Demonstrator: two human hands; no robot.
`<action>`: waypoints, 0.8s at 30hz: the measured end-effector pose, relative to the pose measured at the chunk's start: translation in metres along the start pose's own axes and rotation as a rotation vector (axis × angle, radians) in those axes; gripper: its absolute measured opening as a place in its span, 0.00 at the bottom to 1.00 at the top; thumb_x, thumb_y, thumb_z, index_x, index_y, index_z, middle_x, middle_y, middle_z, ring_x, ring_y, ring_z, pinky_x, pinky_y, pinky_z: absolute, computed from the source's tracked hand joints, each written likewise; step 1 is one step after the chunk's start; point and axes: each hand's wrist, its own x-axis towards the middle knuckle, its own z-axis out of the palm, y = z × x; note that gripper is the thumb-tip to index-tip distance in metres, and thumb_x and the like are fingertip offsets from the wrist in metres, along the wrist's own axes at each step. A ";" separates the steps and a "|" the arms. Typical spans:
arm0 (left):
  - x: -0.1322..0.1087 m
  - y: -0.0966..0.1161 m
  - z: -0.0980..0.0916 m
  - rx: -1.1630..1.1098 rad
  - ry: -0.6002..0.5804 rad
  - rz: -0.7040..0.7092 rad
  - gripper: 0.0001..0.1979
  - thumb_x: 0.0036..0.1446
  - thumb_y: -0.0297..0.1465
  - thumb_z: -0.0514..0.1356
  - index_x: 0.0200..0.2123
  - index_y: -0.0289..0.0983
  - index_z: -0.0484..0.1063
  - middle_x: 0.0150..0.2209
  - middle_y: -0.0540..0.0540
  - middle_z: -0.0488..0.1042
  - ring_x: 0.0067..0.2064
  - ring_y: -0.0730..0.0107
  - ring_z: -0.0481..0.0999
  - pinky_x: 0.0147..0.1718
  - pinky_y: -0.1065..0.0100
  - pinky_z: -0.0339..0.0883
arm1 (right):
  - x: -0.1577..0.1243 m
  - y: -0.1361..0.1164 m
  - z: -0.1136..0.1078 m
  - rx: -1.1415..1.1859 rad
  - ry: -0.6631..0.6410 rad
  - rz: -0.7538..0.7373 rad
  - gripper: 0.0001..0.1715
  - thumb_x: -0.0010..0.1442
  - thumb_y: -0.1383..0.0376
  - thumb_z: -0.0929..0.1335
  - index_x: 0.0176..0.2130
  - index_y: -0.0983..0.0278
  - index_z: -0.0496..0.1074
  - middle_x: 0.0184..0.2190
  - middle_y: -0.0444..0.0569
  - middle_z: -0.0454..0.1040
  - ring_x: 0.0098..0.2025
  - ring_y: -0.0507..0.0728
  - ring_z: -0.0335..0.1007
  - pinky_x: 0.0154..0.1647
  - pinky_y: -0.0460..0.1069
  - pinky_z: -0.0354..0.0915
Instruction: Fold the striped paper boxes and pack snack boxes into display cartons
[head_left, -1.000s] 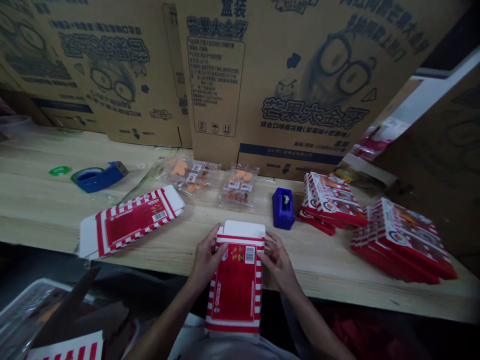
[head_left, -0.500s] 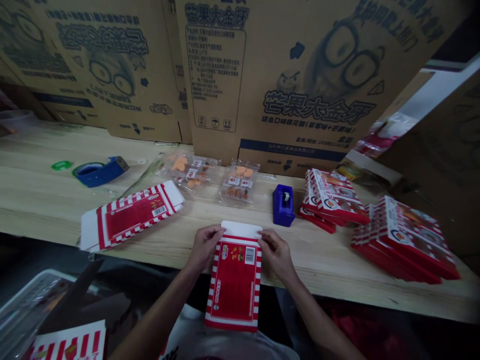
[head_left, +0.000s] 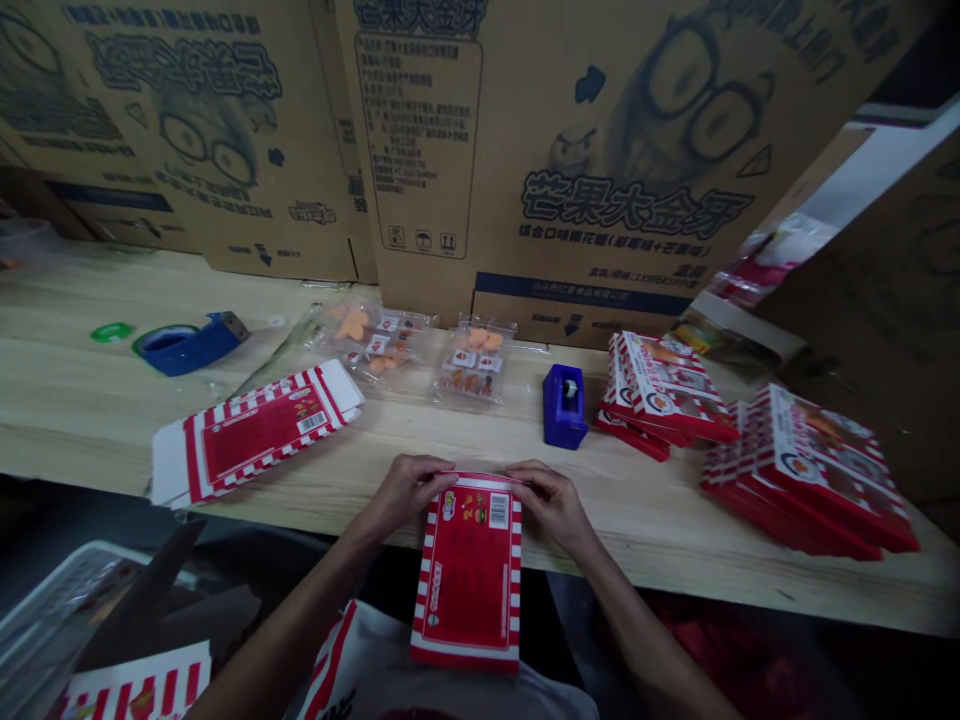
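A red and white striped carton (head_left: 469,580) lies between my hands at the table's front edge, its printed back with a barcode facing up. My left hand (head_left: 409,492) pinches its far left corner, and my right hand (head_left: 549,500) grips the far right corner. The white end flap is folded over and hardly shows between my fingers. To the left is a stack of flat striped cartons (head_left: 259,432). Beyond my hands, clear bags of candy (head_left: 472,365) rest on the wood, and a dark blue tape dispenser (head_left: 564,408) stands to their right.
Filled red boxes (head_left: 814,475) are piled at the right, with a smaller pile (head_left: 667,390) beside them. A blue tape holder (head_left: 191,345) and a green ring (head_left: 111,332) lie at the left. Large cardboard boxes (head_left: 555,240) wall off the back. A plastic bin (head_left: 82,560) sits below left.
The white end flap of the carton stood out beyond my fingers and is now folded down. My hands have moved inward a little along that end. The view has shifted slightly.
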 end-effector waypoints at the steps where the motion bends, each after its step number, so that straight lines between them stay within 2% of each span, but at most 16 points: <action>1: 0.000 0.003 -0.001 0.019 -0.022 0.008 0.11 0.56 0.34 0.59 0.31 0.36 0.80 0.30 0.45 0.81 0.31 0.66 0.78 0.33 0.71 0.68 | 0.000 -0.003 0.000 -0.004 -0.016 0.015 0.10 0.57 0.59 0.69 0.36 0.59 0.80 0.38 0.51 0.79 0.41 0.59 0.74 0.43 0.53 0.69; 4: 0.002 0.014 -0.005 0.054 -0.059 0.013 0.13 0.58 0.33 0.57 0.28 0.35 0.79 0.26 0.47 0.79 0.28 0.69 0.75 0.29 0.73 0.64 | 0.003 -0.010 -0.002 -0.013 -0.039 0.074 0.10 0.56 0.58 0.70 0.34 0.60 0.80 0.35 0.52 0.80 0.38 0.59 0.75 0.40 0.53 0.69; 8: 0.005 0.024 -0.008 0.033 0.005 -0.014 0.10 0.55 0.32 0.58 0.36 0.35 0.79 0.30 0.45 0.80 0.30 0.68 0.77 0.29 0.73 0.66 | 0.011 -0.014 -0.003 0.053 -0.052 0.169 0.10 0.50 0.59 0.73 0.32 0.61 0.79 0.31 0.50 0.80 0.33 0.58 0.76 0.36 0.51 0.71; 12: 0.007 0.027 -0.011 0.057 0.019 -0.038 0.13 0.54 0.33 0.59 0.40 0.33 0.78 0.26 0.45 0.79 0.27 0.69 0.75 0.27 0.73 0.66 | 0.017 -0.015 -0.004 0.121 -0.043 0.250 0.12 0.46 0.60 0.75 0.33 0.62 0.79 0.31 0.49 0.80 0.32 0.57 0.76 0.35 0.50 0.70; 16: 0.006 0.028 -0.013 0.108 -0.042 0.021 0.10 0.53 0.32 0.61 0.37 0.35 0.79 0.30 0.44 0.80 0.28 0.68 0.76 0.28 0.72 0.66 | 0.015 -0.018 -0.004 0.102 -0.064 0.249 0.12 0.46 0.62 0.75 0.33 0.62 0.78 0.30 0.48 0.80 0.31 0.57 0.75 0.32 0.49 0.70; 20: 0.002 0.030 -0.012 0.174 -0.095 0.102 0.08 0.54 0.29 0.59 0.33 0.36 0.79 0.30 0.44 0.79 0.30 0.69 0.75 0.30 0.72 0.65 | 0.009 -0.023 -0.003 0.038 -0.089 0.220 0.06 0.47 0.63 0.74 0.30 0.62 0.78 0.27 0.47 0.79 0.30 0.56 0.74 0.31 0.48 0.69; 24: 0.006 0.033 -0.011 0.177 -0.051 0.073 0.10 0.56 0.29 0.57 0.29 0.36 0.78 0.27 0.46 0.78 0.28 0.71 0.73 0.29 0.73 0.62 | 0.013 -0.025 -0.005 0.106 -0.043 0.247 0.07 0.45 0.63 0.75 0.28 0.63 0.77 0.24 0.45 0.77 0.26 0.54 0.71 0.27 0.47 0.67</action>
